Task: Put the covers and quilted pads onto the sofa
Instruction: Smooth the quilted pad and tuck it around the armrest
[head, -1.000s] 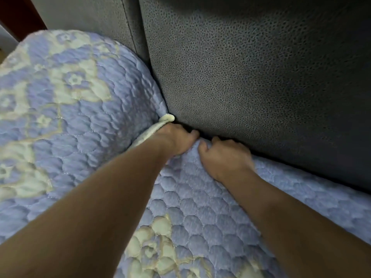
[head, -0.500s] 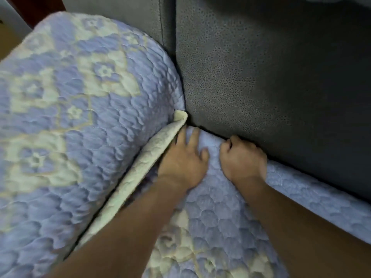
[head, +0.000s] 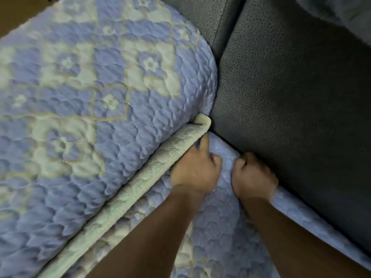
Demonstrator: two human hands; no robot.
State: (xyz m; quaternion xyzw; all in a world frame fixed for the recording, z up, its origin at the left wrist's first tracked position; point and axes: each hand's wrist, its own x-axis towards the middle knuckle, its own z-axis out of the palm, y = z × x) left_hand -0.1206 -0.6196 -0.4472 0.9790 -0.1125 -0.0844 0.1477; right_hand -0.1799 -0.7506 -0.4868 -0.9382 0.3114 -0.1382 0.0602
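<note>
Both hands are down in the corner of the sofa, low in the middle of the frame. The left hand has its fingers curled into the fold where a cream underside edge of the armrest cover turns up; it looks to be gripping cloth there, though the fingertips are hidden. The right hand is balled into a fist, knuckles pressing the seat pad down at the crease against the dark grey backrest; whether it holds fabric I cannot tell.

The armrest cover, blue quilting with cream flower diamonds, fills the left and upper left of the frame, draped over the rounded arm. The seat pad, same pattern, lies flat under both forearms, running from the bottom centre to the lower right along the backrest's foot.
</note>
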